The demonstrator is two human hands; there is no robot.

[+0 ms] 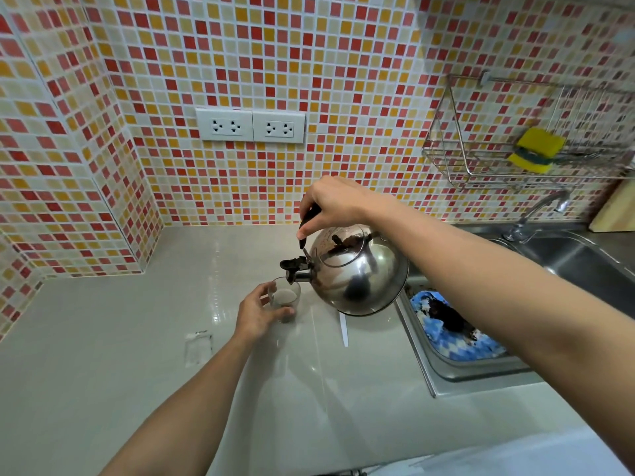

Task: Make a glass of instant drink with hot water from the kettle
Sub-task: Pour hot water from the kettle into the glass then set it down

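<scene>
A shiny steel kettle point(359, 273) hangs tilted to the left above the counter, its black spout right over the rim of a small clear glass point(286, 297). My right hand point(331, 204) grips the kettle's black handle from above. My left hand point(257, 312) wraps around the left side of the glass, which stands on the counter and holds pale powder or liquid. An empty torn sachet point(197, 347) lies flat on the counter to the left of my left forearm. A thin white stick or spoon point(343, 329) lies just right of the glass.
A steel sink point(567, 262) with a tap point(539, 214) sits to the right; a blue patterned cloth point(453, 333) lies in its near basin. A wire rack point(481, 163) with a yellow sponge point(537, 149) hangs on the tiled wall. Two wall sockets point(250, 126) are behind.
</scene>
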